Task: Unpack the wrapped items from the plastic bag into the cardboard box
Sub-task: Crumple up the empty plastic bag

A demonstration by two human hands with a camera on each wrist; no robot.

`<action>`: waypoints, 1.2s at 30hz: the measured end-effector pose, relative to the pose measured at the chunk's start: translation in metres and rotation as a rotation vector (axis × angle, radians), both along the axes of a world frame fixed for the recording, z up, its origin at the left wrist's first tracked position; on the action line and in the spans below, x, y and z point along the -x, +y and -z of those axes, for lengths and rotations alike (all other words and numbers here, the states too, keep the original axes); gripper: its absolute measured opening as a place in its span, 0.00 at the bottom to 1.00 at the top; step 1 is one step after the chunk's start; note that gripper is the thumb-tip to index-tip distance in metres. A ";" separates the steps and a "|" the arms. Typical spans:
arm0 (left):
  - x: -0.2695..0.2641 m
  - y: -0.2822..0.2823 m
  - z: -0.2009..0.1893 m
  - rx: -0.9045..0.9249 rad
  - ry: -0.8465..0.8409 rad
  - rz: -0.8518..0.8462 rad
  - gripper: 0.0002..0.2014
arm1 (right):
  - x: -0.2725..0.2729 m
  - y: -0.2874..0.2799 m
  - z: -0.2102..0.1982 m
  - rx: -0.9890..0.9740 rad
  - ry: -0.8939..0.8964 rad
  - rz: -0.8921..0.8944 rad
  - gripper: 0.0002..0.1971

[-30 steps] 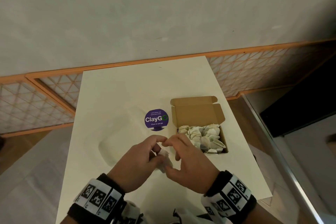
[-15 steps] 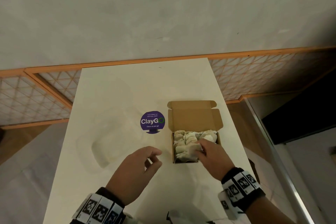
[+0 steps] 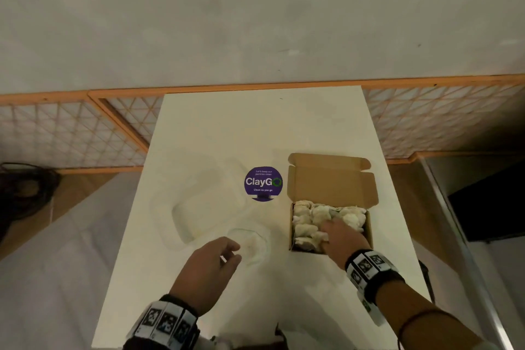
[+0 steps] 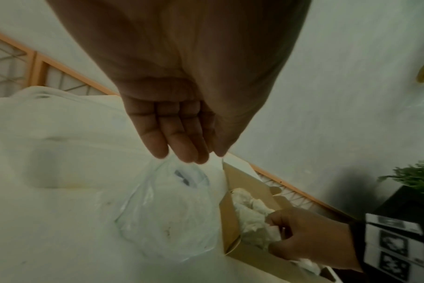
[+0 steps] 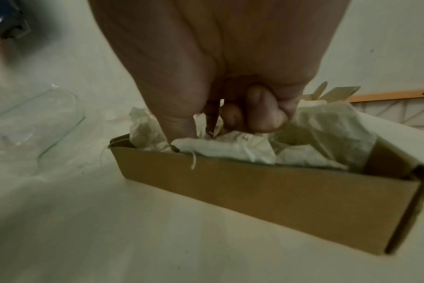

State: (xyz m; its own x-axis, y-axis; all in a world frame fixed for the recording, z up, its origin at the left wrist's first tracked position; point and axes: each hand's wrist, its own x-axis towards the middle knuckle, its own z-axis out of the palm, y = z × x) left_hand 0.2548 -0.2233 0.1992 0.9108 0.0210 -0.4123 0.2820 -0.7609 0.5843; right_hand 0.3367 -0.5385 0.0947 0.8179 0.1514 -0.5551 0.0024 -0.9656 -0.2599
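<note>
An open cardboard box [image 3: 329, 179] sits on the right side of the white table [image 3: 255, 128], filled with several white wrapped items [image 3: 309, 224]. My right hand [image 3: 326, 229] reaches into the box's near half. Its curled fingers and thumb grip one wrapped item [image 5: 230, 147] among the others, as the left wrist view also shows [image 4: 254, 222]. A small clear plastic bag [image 3: 254, 244] lies just left of the box. My left hand [image 3: 231, 251] pinches the bag's upper edge [image 4: 172, 214] between thumb and fingertips [image 4: 189, 153]. Nothing shows inside the bag.
A round purple ClayGo sticker [image 3: 263, 183] is stuck on the table left of the box lid. A larger clear plastic piece [image 3: 204, 207] lies at mid-left. A wooden lattice screen [image 3: 71, 133] runs behind the table, and a dark cabinet [image 3: 488, 207] stands at the right.
A second ago both hands held a wrapped item together at the table's front. My right hand has carried it into the box; my left hand stayed by the plastic bag.
</note>
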 end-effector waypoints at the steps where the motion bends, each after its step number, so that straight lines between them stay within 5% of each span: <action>1: -0.001 0.002 0.005 -0.035 -0.006 -0.037 0.05 | 0.000 0.001 -0.001 0.007 0.005 0.004 0.20; 8: -0.012 0.008 0.052 -0.108 0.040 -0.264 0.26 | 0.029 0.014 -0.034 -0.069 -0.221 0.074 0.15; 14: -0.026 0.014 0.058 -0.076 0.029 -0.228 0.02 | 0.068 0.037 -0.063 -0.256 -0.195 0.021 0.21; 18: -0.033 0.020 0.032 0.017 -0.059 -0.242 0.04 | 0.069 0.055 -0.085 -0.387 -0.169 0.029 0.38; 21: -0.038 0.026 0.000 0.074 -0.115 -0.193 0.17 | 0.060 0.071 -0.110 -0.474 -0.249 -0.019 0.58; 25: -0.042 0.024 -0.055 0.242 -0.218 -0.129 0.23 | 0.045 0.099 -0.150 -0.553 -0.268 -0.065 0.65; 27: -0.042 0.023 -0.081 0.407 -0.250 -0.168 0.25 | 0.042 0.111 -0.162 -0.624 -0.238 -0.018 0.60; 32: -0.039 0.036 -0.121 0.791 -0.271 -0.246 0.17 | 0.040 0.136 -0.195 -0.974 -0.157 0.267 0.15; 36: -0.025 0.052 -0.133 0.542 -0.440 0.019 0.30 | 0.039 0.147 -0.214 -1.127 -0.132 0.402 0.11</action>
State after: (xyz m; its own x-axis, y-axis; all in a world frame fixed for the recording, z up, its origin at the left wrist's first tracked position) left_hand 0.2795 -0.1711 0.3318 0.9938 -0.1011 0.0469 -0.0782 -0.3324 0.9399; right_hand 0.2981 -0.3917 0.3089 0.9583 0.2188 -0.1835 -0.1567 -0.1343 -0.9785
